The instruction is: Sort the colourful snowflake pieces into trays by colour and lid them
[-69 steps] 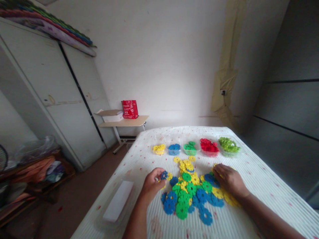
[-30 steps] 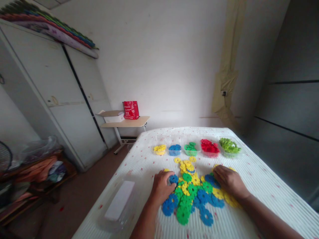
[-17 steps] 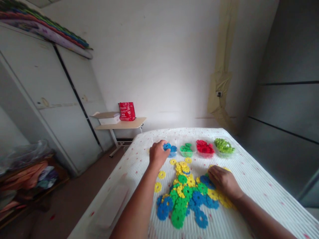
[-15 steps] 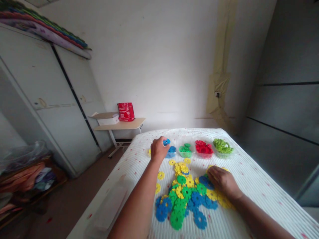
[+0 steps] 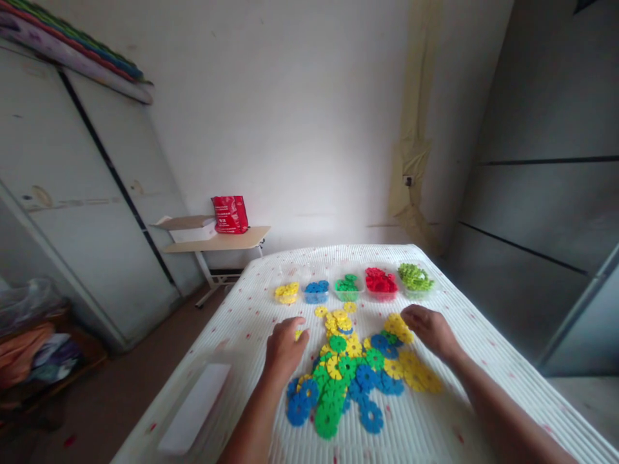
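Note:
My left hand (image 5: 284, 348) is open at the left of a pile of plastic discs, thumb and forefinger apart. A yellow disc (image 5: 298, 334) shows between them, apparently on the table. My right hand (image 5: 430, 327) is beside the pile's upper right edge, fingers extended, close to some yellow discs (image 5: 397, 326); I see nothing held. Notched green discs (image 5: 329, 412), blue discs (image 5: 370, 414) and more yellow ones overlap in the pile between my hands.
Behind the pile stand clear tubs of yellow (image 5: 287, 293), blue (image 5: 316, 292), green (image 5: 347, 287), red (image 5: 381, 283) and light green pieces (image 5: 416, 278). A whitish flat box (image 5: 196, 409) lies at the left. Farther back, a side table (image 5: 242, 239) holds a red bag (image 5: 230, 214).
My left hand has come back from the blue tub to the pile's left side, without the blue disc it held. My right hand has drawn slightly off the yellow discs. The view has shifted.

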`<state>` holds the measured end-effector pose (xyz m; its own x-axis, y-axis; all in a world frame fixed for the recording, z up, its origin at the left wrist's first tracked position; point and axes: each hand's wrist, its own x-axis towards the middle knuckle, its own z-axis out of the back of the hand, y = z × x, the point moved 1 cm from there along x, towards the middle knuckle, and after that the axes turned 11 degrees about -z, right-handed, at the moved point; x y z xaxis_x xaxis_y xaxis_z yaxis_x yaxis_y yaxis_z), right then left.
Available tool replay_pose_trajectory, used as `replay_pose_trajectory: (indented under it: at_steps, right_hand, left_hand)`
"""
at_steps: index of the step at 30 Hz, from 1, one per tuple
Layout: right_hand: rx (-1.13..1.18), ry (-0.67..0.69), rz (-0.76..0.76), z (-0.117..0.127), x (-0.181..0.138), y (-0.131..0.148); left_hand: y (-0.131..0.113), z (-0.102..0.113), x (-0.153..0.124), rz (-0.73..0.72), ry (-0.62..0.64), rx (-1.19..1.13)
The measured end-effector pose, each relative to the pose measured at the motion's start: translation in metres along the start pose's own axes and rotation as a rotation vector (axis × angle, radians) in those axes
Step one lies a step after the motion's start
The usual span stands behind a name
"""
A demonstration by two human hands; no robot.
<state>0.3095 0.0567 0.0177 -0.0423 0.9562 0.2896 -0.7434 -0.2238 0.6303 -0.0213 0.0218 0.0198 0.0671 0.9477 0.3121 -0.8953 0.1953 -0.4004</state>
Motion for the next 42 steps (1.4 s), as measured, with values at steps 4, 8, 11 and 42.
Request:
replay_pose_trajectory:
  at_steps: [4, 8, 11, 42]
  right_hand:
    - [0.013, 0.228, -0.073, 0.015, -0.003, -0.014]
    - [-0.026, 0.421, -0.106, 0.021, -0.025, -0.028]
    - [-0.055, 0.466, -0.055, 0.018, -0.047, -0.033]
    - [-0.354, -0.087, 0.221, -0.013, -0.048, -0.001]
  left_hand:
    - [0.004, 0.003, -0.046, -0.109, 0.189, -0.003]
    - [0.004, -0.005, -0.083, -0.179, 0.41, 0.011]
    - [0.001, -0.017, -0.096, -0.227, 0.358, 0.07]
    - [0.025, -0.036, -0.025, -0.114, -0.419, -0.205]
